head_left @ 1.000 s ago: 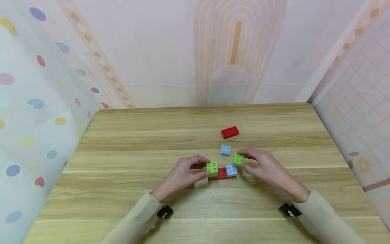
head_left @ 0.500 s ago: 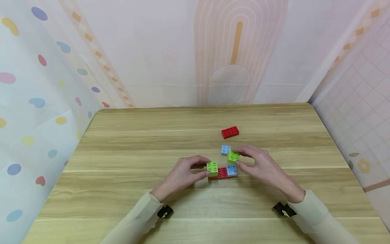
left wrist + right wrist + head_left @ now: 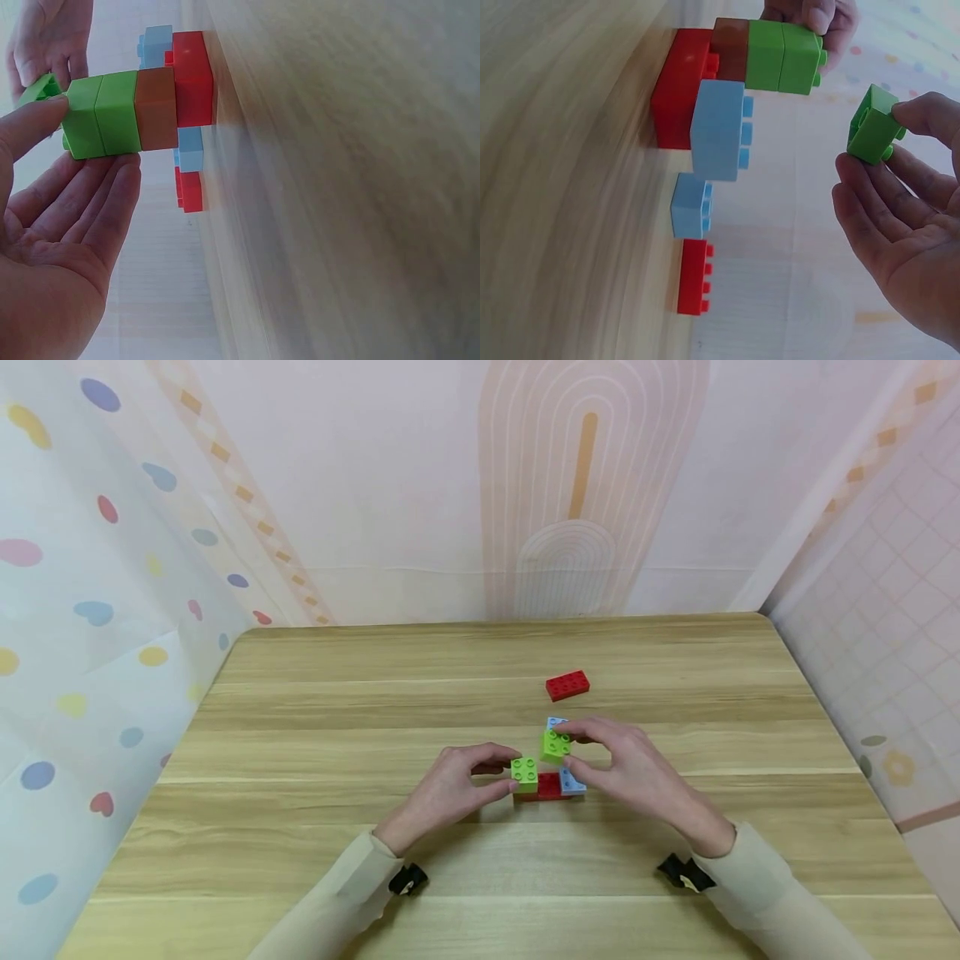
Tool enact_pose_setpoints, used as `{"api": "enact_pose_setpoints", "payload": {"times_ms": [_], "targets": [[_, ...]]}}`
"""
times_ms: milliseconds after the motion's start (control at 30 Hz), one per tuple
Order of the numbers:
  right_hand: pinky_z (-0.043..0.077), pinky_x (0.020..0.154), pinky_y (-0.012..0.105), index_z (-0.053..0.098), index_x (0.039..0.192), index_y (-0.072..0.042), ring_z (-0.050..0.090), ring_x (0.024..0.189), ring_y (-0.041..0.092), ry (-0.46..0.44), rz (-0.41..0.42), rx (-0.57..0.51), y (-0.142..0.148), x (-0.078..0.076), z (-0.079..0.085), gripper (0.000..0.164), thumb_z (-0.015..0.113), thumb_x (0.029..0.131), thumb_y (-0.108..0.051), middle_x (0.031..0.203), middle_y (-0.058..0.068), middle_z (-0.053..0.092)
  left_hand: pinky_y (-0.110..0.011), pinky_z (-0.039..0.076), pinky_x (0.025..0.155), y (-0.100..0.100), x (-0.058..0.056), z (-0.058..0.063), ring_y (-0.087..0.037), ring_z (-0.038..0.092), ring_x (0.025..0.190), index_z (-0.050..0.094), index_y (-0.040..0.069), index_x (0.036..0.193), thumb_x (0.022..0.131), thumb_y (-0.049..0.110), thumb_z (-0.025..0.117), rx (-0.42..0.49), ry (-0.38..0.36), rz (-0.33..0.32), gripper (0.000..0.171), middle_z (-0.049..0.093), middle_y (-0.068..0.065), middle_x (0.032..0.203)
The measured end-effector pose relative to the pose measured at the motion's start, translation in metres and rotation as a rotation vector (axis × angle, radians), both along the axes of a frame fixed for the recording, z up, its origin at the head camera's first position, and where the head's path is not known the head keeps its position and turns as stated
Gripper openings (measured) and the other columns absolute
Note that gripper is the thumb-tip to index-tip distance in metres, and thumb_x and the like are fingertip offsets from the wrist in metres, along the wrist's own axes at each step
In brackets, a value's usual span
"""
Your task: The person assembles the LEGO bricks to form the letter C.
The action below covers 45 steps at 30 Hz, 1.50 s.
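Observation:
My left hand [image 3: 450, 785] pinches a stack of two green toy bricks [image 3: 105, 116] between thumb and fingers. Beneath them is a brown brick [image 3: 156, 109], which sits on one end of a red brick [image 3: 676, 94] lying on the table. A light blue brick [image 3: 716, 131] is mounted on the other end of that red brick. My right hand [image 3: 633, 764] pinches a loose green brick [image 3: 874, 124] by its sides. In the head view this brick hangs above and behind the red one, apart from the stack, partly covering a second light blue brick [image 3: 555, 722].
On the wooden table [image 3: 337, 693], the second blue brick stands just behind the build. Farther back lies another red brick [image 3: 567, 685]. A patterned cloth wall [image 3: 390, 510] rises behind the table, with more at both sides.
My right hand has moved left with the loose green brick, from beside the mounted blue brick to nearer the green stack. My left hand has stayed in place.

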State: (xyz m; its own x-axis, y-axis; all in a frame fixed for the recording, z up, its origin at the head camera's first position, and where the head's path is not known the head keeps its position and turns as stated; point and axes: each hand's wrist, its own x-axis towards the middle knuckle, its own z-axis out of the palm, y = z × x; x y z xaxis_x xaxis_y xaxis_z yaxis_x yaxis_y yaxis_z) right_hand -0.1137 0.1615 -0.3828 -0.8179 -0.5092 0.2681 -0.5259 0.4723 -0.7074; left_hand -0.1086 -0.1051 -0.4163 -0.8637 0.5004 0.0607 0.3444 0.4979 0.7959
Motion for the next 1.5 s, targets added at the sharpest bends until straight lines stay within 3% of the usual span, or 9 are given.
{"api": "enact_pose_setpoints", "payload": {"times_ms": [433, 667, 900, 1100, 1500], "targets": [[0.052, 0.089, 0.045, 0.063, 0.125, -0.020, 0.061, 0.107, 0.013, 0.018, 0.052, -0.038, -0.013, 0.001, 0.001, 0.037, 0.073, 0.089, -0.019, 0.122, -0.009, 0.062, -0.031, 0.053, 0.089, 0.000, -0.001, 0.000, -0.008, 0.064, 0.102, 0.066, 0.015, 0.121, 0.090, 0.027, 0.071, 0.006, 0.010, -0.010, 0.033, 0.068, 0.006, 0.115], [0.054, 0.086, 0.042, 0.063, 0.123, -0.017, 0.061, 0.105, 0.011, 0.072, 0.105, -0.067, -0.019, -0.001, -0.002, 0.036, 0.073, 0.088, -0.017, 0.117, -0.009, 0.063, -0.028, 0.052, 0.088, 0.000, 0.000, -0.001, -0.009, 0.065, 0.103, 0.064, 0.012, 0.123, 0.090, 0.028, 0.071, 0.016, 0.024, -0.014, 0.037, 0.067, 0.003, 0.118], [0.053, 0.087, 0.036, 0.064, 0.121, -0.016, 0.060, 0.104, 0.009, 0.124, 0.123, -0.046, -0.023, -0.001, -0.004, 0.035, 0.074, 0.087, -0.017, 0.115, -0.009, 0.063, -0.026, 0.051, 0.088, 0.000, 0.001, -0.001, -0.013, 0.066, 0.103, 0.064, 0.010, 0.122, 0.088, 0.027, 0.074, 0.021, 0.037, -0.010, 0.039, 0.067, 0.001, 0.118], [0.048, 0.095, 0.041, 0.068, 0.118, -0.017, 0.056, 0.113, 0.013, 0.130, 0.111, -0.006, -0.024, -0.002, -0.006, 0.031, 0.074, 0.088, -0.020, 0.119, -0.007, 0.062, -0.025, 0.051, 0.088, -0.001, 0.000, -0.001, -0.012, 0.066, 0.103, 0.064, 0.012, 0.122, 0.087, 0.027, 0.074, 0.036, 0.024, -0.012, 0.039, 0.068, 0.002, 0.118], [0.052, 0.085, 0.031, 0.068, 0.121, -0.013, 0.057, 0.104, 0.009, 0.168, 0.167, 0.004, -0.028, -0.002, -0.009, 0.034, 0.073, 0.088, -0.020, 0.117, -0.006, 0.061, -0.028, 0.053, 0.088, -0.001, 0.000, -0.002, -0.013, 0.066, 0.102, 0.064, 0.013, 0.121, 0.088, 0.025, 0.074, 0.047, 0.021, -0.016, 0.037, 0.068, 0.003, 0.115]]}}
